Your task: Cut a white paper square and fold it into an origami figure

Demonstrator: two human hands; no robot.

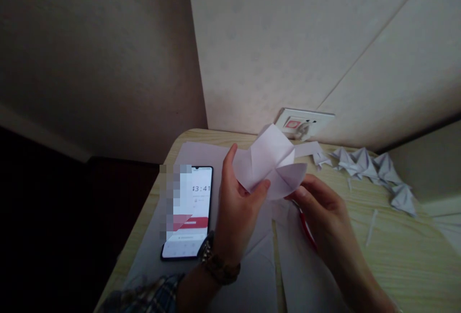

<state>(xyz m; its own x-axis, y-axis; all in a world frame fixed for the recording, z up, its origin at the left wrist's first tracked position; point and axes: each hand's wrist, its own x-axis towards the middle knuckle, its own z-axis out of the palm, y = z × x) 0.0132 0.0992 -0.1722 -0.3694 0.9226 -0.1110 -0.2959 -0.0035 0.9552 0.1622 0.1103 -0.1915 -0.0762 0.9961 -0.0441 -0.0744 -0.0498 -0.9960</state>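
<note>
A white sheet of paper (pixel 271 152) with several creases is held up above the table, partly folded. My left hand (pixel 239 207) grips its lower left side, with the thumb pressed on the front. At the paper's right corner my right hand (pixel 320 202) pinches the curved flap between thumb and fingers. Below my right hand lie red-handled scissors (pixel 307 229), partly hidden by the hand and paper. Folded paper pieces (pixel 362 162) with pointed tips stand in a row at the back right of the table.
A phone (pixel 190 207) showing a timer lies left of my left wrist, on white sheets (pixel 147 265). The wooden table (pixel 406 255) meets a wall with a socket plate (pixel 306 122) and plug. Thin paper strips (pixel 371 226) lie on the right.
</note>
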